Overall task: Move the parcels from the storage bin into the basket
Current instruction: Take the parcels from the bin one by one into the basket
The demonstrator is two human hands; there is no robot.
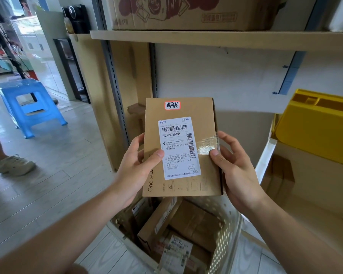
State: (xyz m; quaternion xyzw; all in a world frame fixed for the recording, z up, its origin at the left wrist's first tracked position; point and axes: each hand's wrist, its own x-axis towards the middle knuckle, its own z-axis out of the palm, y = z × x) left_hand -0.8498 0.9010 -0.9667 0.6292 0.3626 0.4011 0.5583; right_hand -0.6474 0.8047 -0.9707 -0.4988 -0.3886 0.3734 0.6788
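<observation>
Several parcels [166, 230] already lie jumbled in the white basket [228, 234] on the floor, so the job looks well under way, though how many remain in the yellow bin [315, 131] cannot be told, since its inside is hidden from this angle. Starting at the left, a blue stool [31, 103] stands on the tiled floor, with someone's shoe [14, 164] near it at the left edge. Next comes the left hand [135, 173], thumb pressed on the face of a brown box [180, 147] and fingers curled round its left edge. That box, label up, is held in the air just above the basket's open top, in front of the wooden shelf [206, 39]. The right hand [238, 171] grips the box's right edge, thumb on the taped seam. Farthest right, the bin sits on the lower shelf at the right edge. By my reckoning this box needs only lowering and letting go among the others
</observation>
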